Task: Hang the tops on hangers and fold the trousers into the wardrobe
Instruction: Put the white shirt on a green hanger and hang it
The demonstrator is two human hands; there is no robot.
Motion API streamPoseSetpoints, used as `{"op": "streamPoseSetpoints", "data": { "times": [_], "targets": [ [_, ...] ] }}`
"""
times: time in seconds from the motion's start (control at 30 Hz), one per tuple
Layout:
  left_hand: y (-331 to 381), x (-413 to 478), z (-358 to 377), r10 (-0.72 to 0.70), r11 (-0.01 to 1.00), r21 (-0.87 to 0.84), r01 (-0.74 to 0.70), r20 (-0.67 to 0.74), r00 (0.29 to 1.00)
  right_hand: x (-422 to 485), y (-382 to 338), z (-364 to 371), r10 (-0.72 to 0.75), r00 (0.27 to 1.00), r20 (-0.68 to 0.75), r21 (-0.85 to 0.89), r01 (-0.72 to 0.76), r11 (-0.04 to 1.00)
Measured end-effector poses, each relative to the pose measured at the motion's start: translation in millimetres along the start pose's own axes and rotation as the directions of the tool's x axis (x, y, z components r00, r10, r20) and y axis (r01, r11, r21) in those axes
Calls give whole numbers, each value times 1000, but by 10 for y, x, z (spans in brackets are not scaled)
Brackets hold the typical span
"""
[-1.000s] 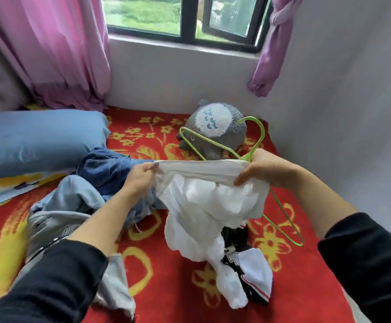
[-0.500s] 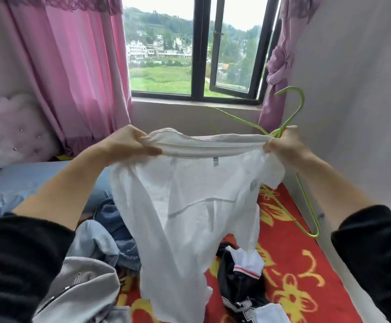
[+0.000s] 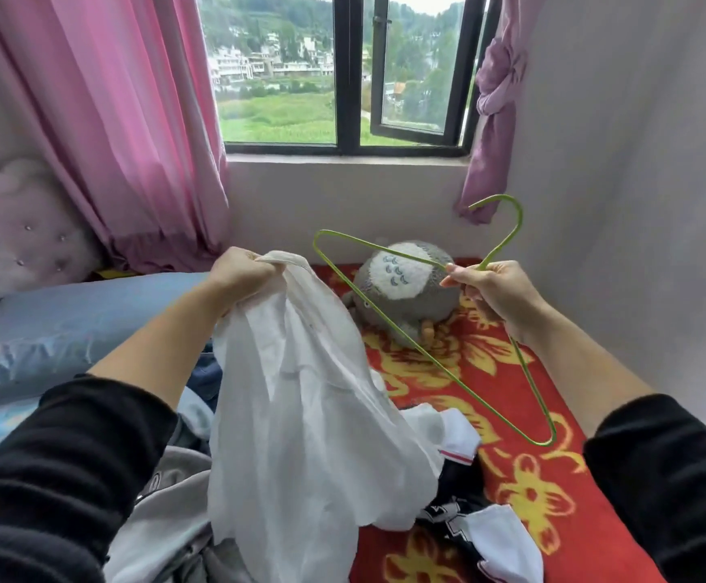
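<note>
White top [image 3: 301, 393] bunched at one edge, gripped by left hand [image 3: 242, 273], hanging left of plush toy [image 3: 401, 288] over bed [image 3: 532, 498]. Right hand [image 3: 490, 288] pinches green hanger [image 3: 521, 216] at neck, right of toy. Hands apart; likely frees hanger arm to enter neckline.

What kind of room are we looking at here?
Probably a bedroom: a blue pillow lies beside a tufted headboard, a red flowered bedcover is spread out below, and pink curtains frame the window.
</note>
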State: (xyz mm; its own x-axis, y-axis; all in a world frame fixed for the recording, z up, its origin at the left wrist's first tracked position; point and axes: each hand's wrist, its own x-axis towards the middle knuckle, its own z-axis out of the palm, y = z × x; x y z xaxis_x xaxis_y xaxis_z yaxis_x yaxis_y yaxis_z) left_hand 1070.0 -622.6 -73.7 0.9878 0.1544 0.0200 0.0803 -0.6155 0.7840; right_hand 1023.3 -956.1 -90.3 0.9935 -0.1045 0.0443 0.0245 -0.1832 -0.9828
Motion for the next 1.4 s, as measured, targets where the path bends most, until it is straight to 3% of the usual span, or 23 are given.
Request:
{"op": "streamPoseSetpoints", "data": {
  "times": [0.13, 0.3, 0.47, 0.63, 0.73, 0.83, 0.93, 1.0, 1.03, 1.13, 1.27, 1.33, 1.4],
  "targets": [
    [-124, 3, 92, -12, 992, 127, 18, -47, 999, -144, 202, -120, 120, 984, 134, 87, -132, 987],
    [-109, -88, 183, 29, 986, 165, -25, -23, 999, -302, 371, -15, 177, 941, 290, -119, -148, 982],
    [-4, -152, 338, 51, 995, 87, -54, 31, 998, -317, 455, 424, 156, 949, 273, -248, -87, 965],
    [108, -318, 456, 117, 989, -109, -97, 198, 973, -294, 563, 887, 105, 980, 169, -358, -38, 933],
    [174, -406, 451, 182, 972, -209, -109, 368, 912, -309, 527, 1055, 28, 988, 150, -289, 17, 957],
    [214, -447, 348, 237, 970, -186, -155, 590, 772, -289, 466, 1112, 4, 979, 205, -188, 36, 981],
    [174, -453, 300, 275, 961, -173, -216, 677, 683, -261, 447, 1125, -20, 985, 174, -188, 53, 981],
    [98, -444, 312, 273, 953, -78, -291, 638, 720, -254, 457, 1101, -19, 989, 144, -209, 49, 977],
    [49, -434, 322, 255, 936, 47, -348, 591, 765, -255, 451, 1085, -10, 990, 143, -194, 38, 980],
    [-106, -427, 397, 225, 783, 420, -458, 494, 840, -273, 403, 1059, 28, 983, 182, -88, -12, 996],
    [-130, -481, 517, 394, 763, 386, -518, 357, 847, -332, 330, 1031, 71, 937, 341, 119, -119, 986],
    [-141, -478, 524, 462, 770, 328, -547, 304, 833, -330, 331, 927, 98, 838, 537, 207, -244, 947],
    [-107, -500, 491, 532, 744, 299, -597, 275, 801, -299, 386, 823, 145, 783, 604, 158, -297, 942]
  ]
}}
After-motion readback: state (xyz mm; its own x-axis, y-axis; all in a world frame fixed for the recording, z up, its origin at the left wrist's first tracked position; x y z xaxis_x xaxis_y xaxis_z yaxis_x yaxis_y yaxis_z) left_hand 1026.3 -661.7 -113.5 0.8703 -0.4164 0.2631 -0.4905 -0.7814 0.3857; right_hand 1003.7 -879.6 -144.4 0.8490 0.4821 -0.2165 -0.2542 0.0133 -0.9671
